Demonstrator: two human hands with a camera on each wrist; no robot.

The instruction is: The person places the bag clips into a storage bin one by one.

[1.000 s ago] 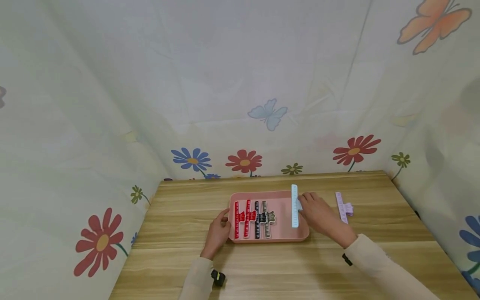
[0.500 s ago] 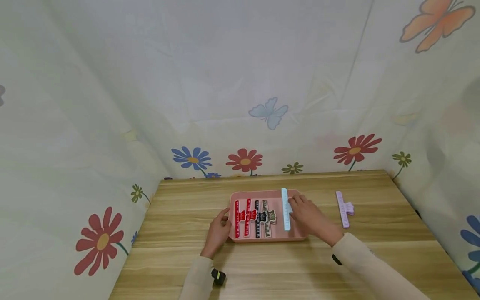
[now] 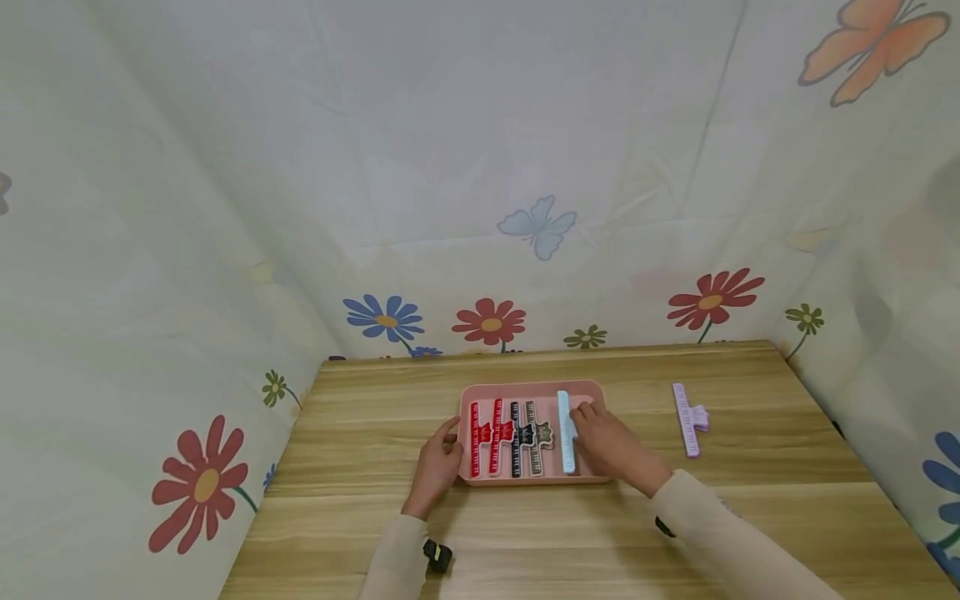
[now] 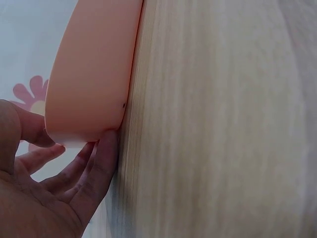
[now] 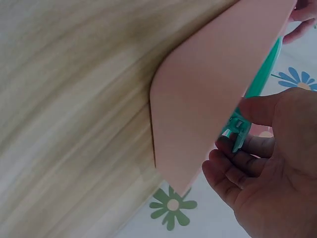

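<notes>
My right hand [image 3: 611,446] pinches a light blue bag clip [image 3: 566,433] between thumb and fingers, low over the right part of a pink tray [image 3: 534,481]. In the right wrist view the same clip [image 5: 265,69] looks green, with its spring grip between the fingers and its lower part behind the tray wall. At the tray's left end, my left hand [image 3: 435,467] grips the side, thumb at the rim and fingers on the outer wall. Lined up in the tray are two red clips [image 3: 493,437], a black clip [image 3: 515,442] and a grey-green clip [image 3: 534,442].
A lilac clip [image 3: 686,421] lies on the wooden table [image 3: 540,542], right of the tray. White sheeting [image 3: 420,208] printed with flowers and butterflies rises behind the table and along both sides.
My right hand has carried the light blue clip leftward and down, from the tray's right edge to low inside it. The tray has shifted little; my left hand has kept its hold.
</notes>
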